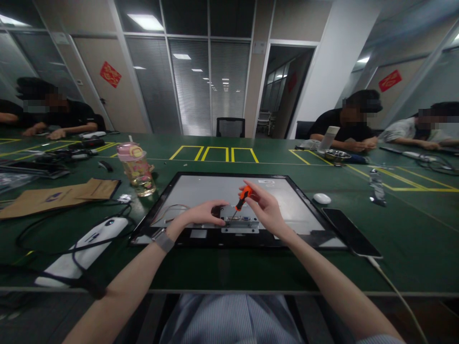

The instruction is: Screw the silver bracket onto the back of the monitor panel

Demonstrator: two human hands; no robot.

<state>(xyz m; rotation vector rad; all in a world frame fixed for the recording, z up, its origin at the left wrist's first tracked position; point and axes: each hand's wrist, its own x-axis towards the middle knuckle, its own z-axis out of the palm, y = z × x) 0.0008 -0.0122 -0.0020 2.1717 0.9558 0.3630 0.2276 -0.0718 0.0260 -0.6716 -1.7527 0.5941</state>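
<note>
My right hand (267, 205) is closed on an orange-and-black screwdriver (244, 197) held at a slant. Its shaft points down and left at a metal bracket (239, 230) with a row of connectors. My left hand (204, 213) is at the bracket's left end, thumb in front and fingers curved behind, gripping its edge; the exact contact is partly hidden. The bracket sits near the front edge of a flat display panel (297, 210), which has a grey back and a black frame and lies on the table. Thin wires (168, 210) lie on the panel's left part.
Left of the panel are a pink-lidded drink bottle (134, 167), a brown paper bag (53, 197) and a white power strip (84, 251) with black cables. Right are a white earbud case (322, 198) and a phone (351, 231) on a cable. Several people sit across the green table (222, 267).
</note>
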